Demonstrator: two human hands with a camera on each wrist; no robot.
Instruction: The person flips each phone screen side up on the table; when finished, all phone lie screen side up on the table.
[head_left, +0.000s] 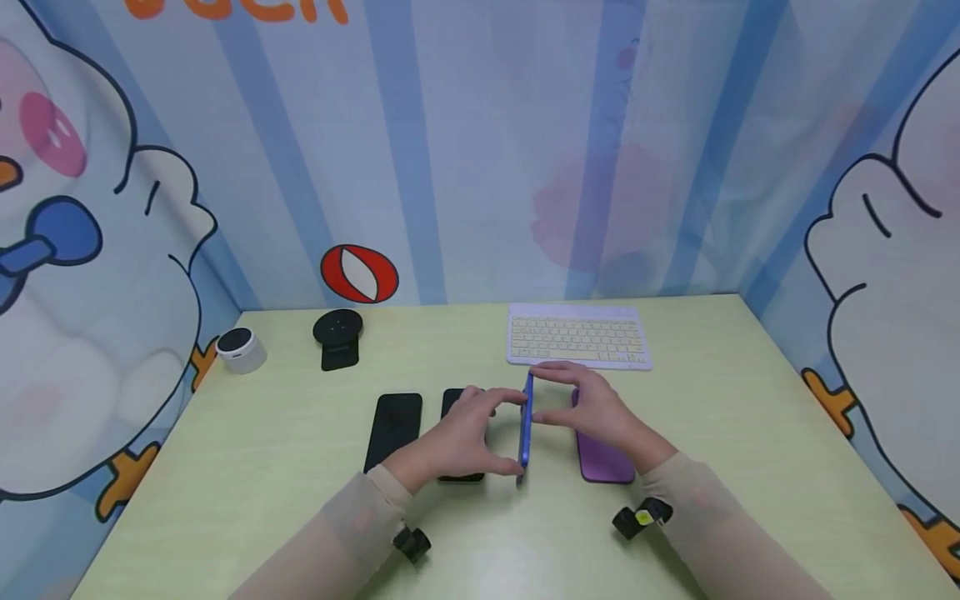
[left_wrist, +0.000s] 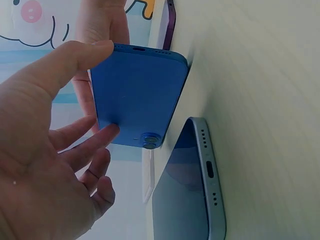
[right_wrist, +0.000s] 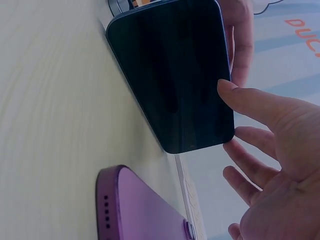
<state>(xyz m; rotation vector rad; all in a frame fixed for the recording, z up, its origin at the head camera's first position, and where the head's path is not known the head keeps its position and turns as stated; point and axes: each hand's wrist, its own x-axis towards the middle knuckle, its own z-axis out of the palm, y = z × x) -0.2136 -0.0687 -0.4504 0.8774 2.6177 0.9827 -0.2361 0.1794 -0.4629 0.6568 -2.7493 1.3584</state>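
Note:
A blue smartphone (head_left: 527, 433) stands on its long side edge between the two hands, low over the table. My left hand (head_left: 461, 433) has its thumb at the phone's near end and a fingertip on the blue back (left_wrist: 140, 95), close to the camera lenses. With its thumb at the upper edge of the dark screen (right_wrist: 170, 75) and fingers at the far end, my right hand (head_left: 600, 408) holds the other side. Under the left hand lies a black-screened phone (head_left: 452, 400), partly hidden. A purple phone (head_left: 606, 458) lies back up beneath the right hand.
Another black-screened phone (head_left: 393, 429) lies further left. Behind the hands is a pale lilac keyboard (head_left: 577, 337). A black round-topped stand (head_left: 339, 337) and a small white cylinder (head_left: 242, 354) with a dark top stand at the back left. A printed curtain (head_left: 495, 167) borders the table.

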